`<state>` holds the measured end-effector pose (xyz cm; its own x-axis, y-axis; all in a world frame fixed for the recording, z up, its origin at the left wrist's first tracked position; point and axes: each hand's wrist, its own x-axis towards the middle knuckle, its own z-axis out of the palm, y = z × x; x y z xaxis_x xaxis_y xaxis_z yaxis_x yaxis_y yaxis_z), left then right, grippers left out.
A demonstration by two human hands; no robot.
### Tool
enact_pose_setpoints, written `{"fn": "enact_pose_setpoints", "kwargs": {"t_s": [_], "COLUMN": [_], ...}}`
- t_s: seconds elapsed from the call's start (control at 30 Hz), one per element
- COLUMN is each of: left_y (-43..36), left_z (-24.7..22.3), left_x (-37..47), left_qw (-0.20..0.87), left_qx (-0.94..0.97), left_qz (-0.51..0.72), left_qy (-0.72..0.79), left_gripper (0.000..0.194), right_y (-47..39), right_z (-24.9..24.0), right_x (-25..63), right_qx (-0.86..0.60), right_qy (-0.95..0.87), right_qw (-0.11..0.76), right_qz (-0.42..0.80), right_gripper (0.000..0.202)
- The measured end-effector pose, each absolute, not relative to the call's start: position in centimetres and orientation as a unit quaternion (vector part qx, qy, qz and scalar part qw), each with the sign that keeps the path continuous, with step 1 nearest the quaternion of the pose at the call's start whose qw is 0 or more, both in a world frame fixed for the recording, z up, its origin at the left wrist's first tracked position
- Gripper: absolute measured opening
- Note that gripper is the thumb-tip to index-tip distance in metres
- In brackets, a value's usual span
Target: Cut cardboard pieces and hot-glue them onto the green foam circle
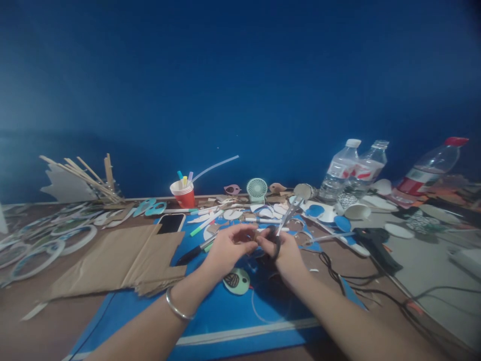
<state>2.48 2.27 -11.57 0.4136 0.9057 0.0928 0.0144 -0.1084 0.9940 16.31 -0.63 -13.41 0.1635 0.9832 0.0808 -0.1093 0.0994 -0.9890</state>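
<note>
My left hand [224, 249] is closed in a pinch on a small brownish piece [256, 235], too small and blurred to name. My right hand [286, 254] is wrapped around the black handles of a pair of scissors [288, 216], whose blades point up and away. Its thumb and fingertip meet the small piece too, close to my left fingertips. Below both hands a pale green bird cutout [236, 281] with a dark striped wing lies on the blue mat [225, 321]. A thin clear line curves beside it. Near my left hand lies a dark-handled craft knife or pen [189, 255].
Corrugated cardboard [124, 255] and a phone [171, 223] lie left. A red cup [183, 194] of markers, a small fan [257, 190] and two bird cutouts stand behind. On the right are a glue gun [378, 246] with cables, plastic bottles [340, 168] and paper scraps. Tape rings [78, 239] crowd the far left.
</note>
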Motion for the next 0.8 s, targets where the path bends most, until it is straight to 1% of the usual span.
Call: {"fn": "enact_pose_setpoints", "kwargs": {"t_s": [0.07,0.23,0.43,0.67,0.8], "left_y": [2.27,2.30,2.14,1.95,2.03], "left_z": [-11.79,-11.89,-11.91,-11.44,-11.30], "left_x": [2.46,2.49,2.48,2.35,2.42], "left_qw": [0.546,0.523,0.527,0.530,0.512], "left_qx": [0.642,0.654,0.640,0.644,0.656], "left_qz": [0.396,0.405,0.404,0.375,0.388], "left_qy": [0.363,0.369,0.387,0.406,0.397], "left_gripper": [0.034,0.032,0.031,0.028,0.022], "right_y": [-0.59,-0.68,-0.76,-1.42,-1.23], "right_z": [-13.43,-13.52,-13.41,-12.98,-13.57], "right_x": [16.37,16.32,16.43,16.28,16.24], "right_qx": [-0.486,-0.485,-0.488,-0.476,-0.479], "right_qy": [-0.453,-0.457,-0.468,-0.493,-0.465], "right_qw": [0.591,0.597,0.592,0.571,0.603], "right_qz": [0.457,0.446,0.439,0.452,0.438], "right_gripper": [0.021,0.022,0.024,0.019,0.021]}}
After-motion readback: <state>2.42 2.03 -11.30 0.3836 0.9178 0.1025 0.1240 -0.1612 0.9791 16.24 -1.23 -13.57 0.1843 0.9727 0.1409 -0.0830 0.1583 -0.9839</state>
